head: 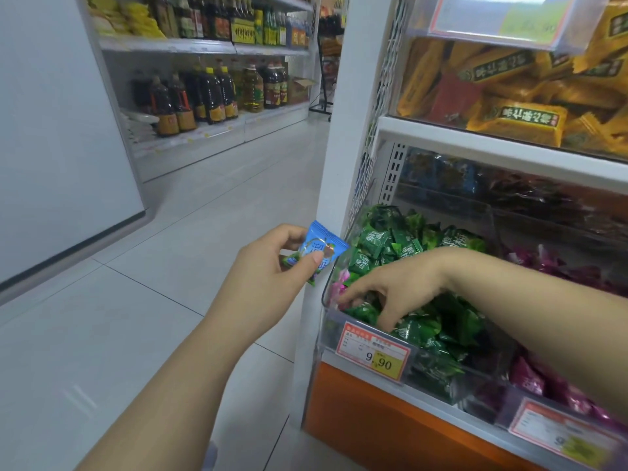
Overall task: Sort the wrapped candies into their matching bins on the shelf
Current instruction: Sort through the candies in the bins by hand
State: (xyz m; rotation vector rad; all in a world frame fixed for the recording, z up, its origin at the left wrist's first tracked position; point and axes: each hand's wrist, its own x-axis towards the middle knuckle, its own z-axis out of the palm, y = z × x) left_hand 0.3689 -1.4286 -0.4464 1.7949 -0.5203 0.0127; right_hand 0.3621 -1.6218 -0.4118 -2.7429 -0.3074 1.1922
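– Candy in the left hand: which one is it?
– A blue candy, pinched between the thumb and the curled fingers, with its wrapper standing up past the knuckles. A bit of green wrapper shows under the same fingers. Whether that is a second sweet cannot be told.
– And the right hand?
– It is down in the clear bin, just to the right of the left hand. Its fingers are bent, with the tips among the green candies, and the foremost fingertips touch a pink candy in the bin's near left corner. Whether they have closed on it cannot be told.
– What lies around that hand?
– Below the thumb, on the bin's front, a price tag reads 9.90. Beyond the right forearm, magenta candies fill the neighbouring bin. One shelf up from the hand are yellow packets.
– And on the left hand's side?
– Pale floor tiles lie beneath it. Far past it, across the aisle, bottles of dark and golden liquid stand on shelves.
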